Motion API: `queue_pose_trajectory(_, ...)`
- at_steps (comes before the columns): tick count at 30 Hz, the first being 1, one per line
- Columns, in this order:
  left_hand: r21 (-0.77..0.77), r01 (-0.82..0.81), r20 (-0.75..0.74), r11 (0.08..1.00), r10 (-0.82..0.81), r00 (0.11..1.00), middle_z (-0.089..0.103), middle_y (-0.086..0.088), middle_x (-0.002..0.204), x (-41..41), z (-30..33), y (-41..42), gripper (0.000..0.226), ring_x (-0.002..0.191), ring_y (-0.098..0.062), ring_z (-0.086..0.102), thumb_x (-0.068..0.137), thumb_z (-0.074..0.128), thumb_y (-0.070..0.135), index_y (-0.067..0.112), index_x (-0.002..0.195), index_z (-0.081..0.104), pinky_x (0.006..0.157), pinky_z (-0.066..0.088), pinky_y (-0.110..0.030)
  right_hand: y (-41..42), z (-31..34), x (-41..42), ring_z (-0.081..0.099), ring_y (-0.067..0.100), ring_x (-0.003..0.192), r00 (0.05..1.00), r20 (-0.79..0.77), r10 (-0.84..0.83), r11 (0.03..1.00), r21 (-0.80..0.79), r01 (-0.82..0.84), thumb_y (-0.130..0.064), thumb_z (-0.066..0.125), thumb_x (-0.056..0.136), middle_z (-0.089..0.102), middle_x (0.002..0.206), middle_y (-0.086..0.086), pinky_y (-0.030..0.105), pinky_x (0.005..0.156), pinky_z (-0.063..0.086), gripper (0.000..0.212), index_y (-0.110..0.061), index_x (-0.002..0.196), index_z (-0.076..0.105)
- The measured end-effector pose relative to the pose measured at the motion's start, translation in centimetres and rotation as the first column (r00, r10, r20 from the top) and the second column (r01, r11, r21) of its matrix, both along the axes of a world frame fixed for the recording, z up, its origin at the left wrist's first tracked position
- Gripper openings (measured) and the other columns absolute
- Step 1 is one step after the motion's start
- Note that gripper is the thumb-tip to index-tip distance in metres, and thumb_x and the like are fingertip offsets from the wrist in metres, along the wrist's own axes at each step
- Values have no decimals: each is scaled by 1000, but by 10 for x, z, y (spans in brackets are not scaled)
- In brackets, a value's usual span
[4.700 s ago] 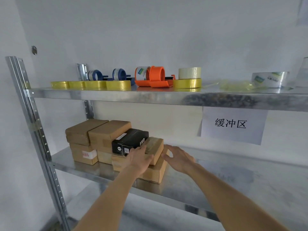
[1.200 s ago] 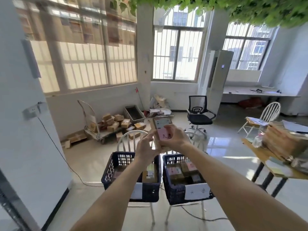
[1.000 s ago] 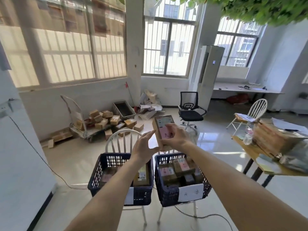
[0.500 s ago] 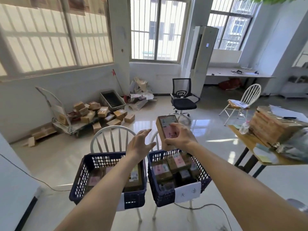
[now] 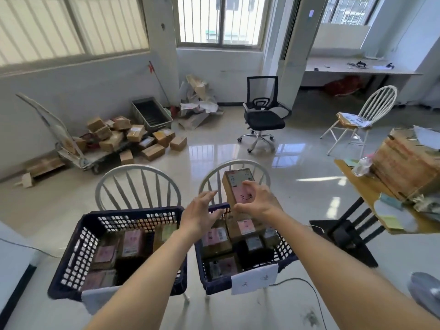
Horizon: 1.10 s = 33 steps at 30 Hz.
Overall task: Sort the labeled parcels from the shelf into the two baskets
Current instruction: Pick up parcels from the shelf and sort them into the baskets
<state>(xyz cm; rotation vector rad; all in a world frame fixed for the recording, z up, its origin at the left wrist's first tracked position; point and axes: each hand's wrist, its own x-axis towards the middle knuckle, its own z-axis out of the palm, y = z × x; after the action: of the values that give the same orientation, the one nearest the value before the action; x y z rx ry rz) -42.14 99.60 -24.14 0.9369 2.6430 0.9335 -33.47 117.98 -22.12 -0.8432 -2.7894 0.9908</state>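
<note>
We've got the cardboard parcel (image 5: 238,190) pinched in our right hand (image 5: 257,202), fingers curled round it, held upright over the far rim of the right basket (image 5: 285,252) at about 12 o'clock. Left hand (image 5: 201,214) hovers at its 9 o'clock, fingers loose, holding nothing. Looks like we're mid-drop: its pink label seems to match that basket's tag, so next it needs lowering in. Both baskets, left basket (image 5: 73,254) too, are dark perforated plastic with boxy parcels.

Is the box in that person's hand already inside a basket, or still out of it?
Still out. The right hand grips the box upright above the right basket, clear of the parcels inside.
</note>
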Motion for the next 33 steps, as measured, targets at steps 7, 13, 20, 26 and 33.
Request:
queue_pose_trajectory(7, -62, -75, 93, 995, 81, 992, 46, 6, 151, -35, -70, 52, 65, 135, -17, 46, 93, 67, 41, 26, 151, 41, 108, 44, -38, 64, -73, -35, 52, 21, 109, 990, 127, 69, 997, -34, -65, -54, 77, 72, 46, 136, 2, 34, 85, 47, 86, -40, 148, 40)
queue_pose_trajectory(13, -150, -79, 141, 986, 100, 985, 43, 9, 153, -57, -130, 58, 68, 137, -15, 44, 91, 70, 36, 29, 151, 40, 108, 45, -38, 72, -134, -58, 54, 23, 111, 970, 220, 99, 990, -115, -75, -54, 77, 72, 43, 138, 3, 46, 96, 52, 87, -43, 148, 38)
queue_pose_trajectory(20, -227, -51, 180, 972, 93, 979, 38, 10, 157, -67, -201, 57, 67, 142, -13, 38, 93, 66, 40, 29, 153, 38, 114, 39, -37, 71, -207, -65, 54, 24, 119, 958, 265, 106, 983, -176, -60, -52, 76, 72, 40, 144, 0, 40, 87, 50, 83, -46, 145, 39)
queue_pose_trajectory(26, -238, -18, 201, 971, 67, 977, 37, 12, 156, -66, -247, 56, 65, 142, -11, 36, 95, 64, 38, 29, 154, 37, 114, 36, -33, 78, -258, -54, 53, 17, 102, 943, 317, 98, 980, -196, -36, -47, 78, 73, 40, 143, -3, 30, 73, 45, 81, -46, 145, 40)
queue_pose_trajectory(33, -222, -8, 180, 975, 49, 982, 39, 12, 155, -67, -279, 70, 62, 141, -11, 37, 96, 63, 35, 29, 153, 38, 114, 37, -35, 85, -300, -40, 54, 14, 107, 941, 309, 137, 971, -232, -65, -53, 76, 67, 38, 138, -12, 35, 80, 54, 84, -50, 142, 39)
